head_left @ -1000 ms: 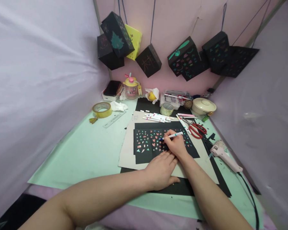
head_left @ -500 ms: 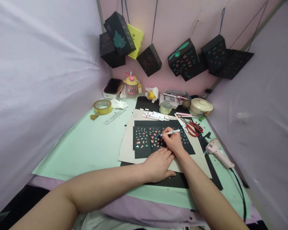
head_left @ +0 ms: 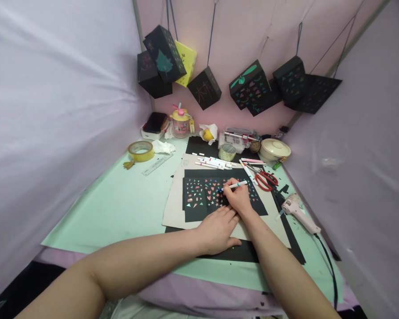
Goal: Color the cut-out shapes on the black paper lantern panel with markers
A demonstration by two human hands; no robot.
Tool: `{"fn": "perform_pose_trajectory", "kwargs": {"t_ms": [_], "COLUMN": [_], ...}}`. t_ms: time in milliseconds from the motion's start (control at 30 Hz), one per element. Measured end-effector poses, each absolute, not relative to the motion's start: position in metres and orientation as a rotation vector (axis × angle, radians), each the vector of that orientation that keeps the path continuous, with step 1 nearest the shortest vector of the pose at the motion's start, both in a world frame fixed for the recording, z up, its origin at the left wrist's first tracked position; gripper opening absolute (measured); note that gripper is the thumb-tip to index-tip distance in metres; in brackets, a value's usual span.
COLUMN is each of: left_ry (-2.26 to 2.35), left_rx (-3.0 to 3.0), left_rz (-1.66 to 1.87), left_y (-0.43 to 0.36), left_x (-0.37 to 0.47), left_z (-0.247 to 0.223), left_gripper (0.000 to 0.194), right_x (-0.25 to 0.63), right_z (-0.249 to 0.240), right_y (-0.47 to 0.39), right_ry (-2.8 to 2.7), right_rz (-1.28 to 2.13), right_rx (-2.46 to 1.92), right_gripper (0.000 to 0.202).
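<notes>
My right hand (head_left: 238, 196) is closed around a white marker pen (head_left: 238, 184), its tip close to a black sheet of card (head_left: 195, 215). Rows of small coloured shapes, among them hearts, stars and triangles, cover the card. Whether the tip touches the surface I cannot tell. Flat on the card's lower edge lies my left hand (head_left: 217, 230), its fingers stretched out beside my right wrist and its thumb apart. Under the card is a pale grey board (head_left: 173, 218), with a larger black sheet (head_left: 226, 254) beneath. My right hand hides part of the shapes.
Several white markers (head_left: 214, 163) lie behind the card. Red-handled scissors (head_left: 266, 181) and a glue gun (head_left: 300, 213) with a cord lie to the right. A yellow tape roll (head_left: 141, 151) and a clear ruler (head_left: 157, 164) are at left. Black paper boxes (head_left: 205, 88) hang above the table.
The whole view has shifted slightly, with the hanging boxes appearing a little lower. My right hand and the marker stay over the same area; my left hand stays flat.
</notes>
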State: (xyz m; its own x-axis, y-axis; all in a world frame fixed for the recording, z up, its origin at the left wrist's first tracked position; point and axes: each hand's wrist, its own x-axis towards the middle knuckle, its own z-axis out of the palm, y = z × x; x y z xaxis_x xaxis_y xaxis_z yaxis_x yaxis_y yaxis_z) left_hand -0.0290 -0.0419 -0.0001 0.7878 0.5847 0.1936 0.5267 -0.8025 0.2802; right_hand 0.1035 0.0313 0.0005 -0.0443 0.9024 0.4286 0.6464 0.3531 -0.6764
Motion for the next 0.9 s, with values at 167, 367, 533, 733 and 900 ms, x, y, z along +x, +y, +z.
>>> {"fn": "perform_pose_trajectory", "kwargs": {"t_ms": [167, 367, 533, 733, 900], "left_ry": [0.87, 0.872, 0.869, 0.874, 0.878], "left_rx": [2.765, 2.783, 2.793, 2.779, 2.779], "left_rz": [0.393, 0.381, 0.379, 0.367, 0.374], "left_y": [-0.0419, -0.0421, -0.0423, -0.0427, -0.0427], "left_x": [-0.0288, -0.0283, -0.0287, -0.0286, -0.0287], "left_z": [0.0022, 0.0011, 0.0013, 0.002, 0.0013], "left_gripper": [0.07, 0.068, 0.069, 0.07, 0.069], "right_x": [0.104, 0.1044, 0.1044, 0.1037, 0.1027], "right_z": [0.0003, 0.0002, 0.0009, 0.0024, 0.0034], "right_y": [0.0315, 0.0309, 0.031, 0.0303, 0.0303], "right_ry": [-1.759, -1.773, -1.767, -1.751, -1.745], "right_rz": [0.371, 0.413, 0.383, 0.419, 0.435], "right_rx": [-1.385, -1.396, -1.391, -1.41, -1.411], "right_gripper": [0.016, 0.016, 0.016, 0.016, 0.017]}}
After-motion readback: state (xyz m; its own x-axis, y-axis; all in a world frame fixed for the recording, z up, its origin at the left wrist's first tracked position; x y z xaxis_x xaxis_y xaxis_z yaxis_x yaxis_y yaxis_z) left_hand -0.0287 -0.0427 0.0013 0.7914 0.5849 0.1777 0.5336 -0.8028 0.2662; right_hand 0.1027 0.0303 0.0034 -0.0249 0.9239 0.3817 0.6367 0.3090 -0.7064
